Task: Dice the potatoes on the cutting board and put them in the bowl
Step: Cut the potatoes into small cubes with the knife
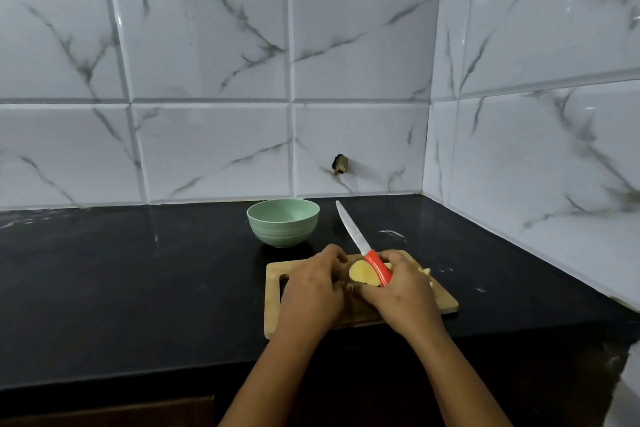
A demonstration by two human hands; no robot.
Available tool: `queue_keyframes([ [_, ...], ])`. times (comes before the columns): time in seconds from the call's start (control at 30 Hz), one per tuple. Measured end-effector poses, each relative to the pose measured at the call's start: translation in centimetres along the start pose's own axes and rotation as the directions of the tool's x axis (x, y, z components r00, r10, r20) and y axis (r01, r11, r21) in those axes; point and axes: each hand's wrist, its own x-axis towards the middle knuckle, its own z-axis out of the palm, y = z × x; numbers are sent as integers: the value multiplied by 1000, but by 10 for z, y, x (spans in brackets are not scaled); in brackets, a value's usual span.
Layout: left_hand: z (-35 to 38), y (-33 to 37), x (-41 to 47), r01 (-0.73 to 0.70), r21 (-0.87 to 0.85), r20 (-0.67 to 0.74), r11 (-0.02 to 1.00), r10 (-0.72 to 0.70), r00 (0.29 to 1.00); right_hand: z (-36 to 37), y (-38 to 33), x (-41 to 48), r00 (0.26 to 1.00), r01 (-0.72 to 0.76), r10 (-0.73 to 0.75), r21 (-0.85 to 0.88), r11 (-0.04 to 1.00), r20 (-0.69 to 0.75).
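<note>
Low in the frame's centre, on the board [446, 303], the left hand [311, 291] steadies a potato [362, 272] while the right hand [403, 291] grips the knife [360, 246], blade raised, likely repositioning it, with the bowl [282, 222] just above, seemingly empty.

A black countertop [138, 270] meets white marble-veined wall tiles [207, 80], 1 tile chipped [340, 164].

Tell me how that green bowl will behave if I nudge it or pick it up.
The green bowl looks like thin plastic, so probably light and stiff. Its base is narrower than its rim, and it appears empty, so a nudge may slide or tip it on the glossy black counter.
</note>
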Motion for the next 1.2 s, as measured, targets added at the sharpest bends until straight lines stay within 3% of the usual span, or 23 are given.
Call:
queue_keyframes([
  [0.2, 11, 7, 15, -152, 276, 79, 949, 135, 988, 2, 7, -5, 989, 46, -29, 115, 992, -144],
  [0.37, 15, 0, 42, -134, 208, 160, 969, 101, 982, 2, 10, -5, 977, 53, -13, 187, 981, -211],
  [0.53, 16, 1, 49, -105, 98, 289, 990, 73, 954, 3, 11, -7, 978, 60, -30, 139, 988, -208],
  [0.6, 13, -2, 46, -87, 19, 255, 996, 79, 964, 5, 13, -6, 979, 64, -38, 125, 990, -201],
  [0.67, 5, -5, 37, -55, -163, 179, 985, 84, 980, 7, 13, -6, 983, 79, -61, 100, 992, -174],
  [0.8, -10, -12, 12, 7, -573, 214, 819, 141, 967, 6, 9, -8, 987, 119, -108, 93, 988, -121],
  [0.87, -11, -16, 1, -8, -633, 230, 774, 198, 953, 6, 10, -7, 991, 111, -99, 142, 984, -89],
  [1.0, -8, -16, -5, -89, -529, 102, 844, 168, 981, 3, 9, -6, 993, 112, -115, 219, 969, -1],
  [1.2, -12, -8, -15, 75, -335, 33, 939, -68, 997, 4, 14, -11, 989, 138, -112, 340, 930, -95],
])
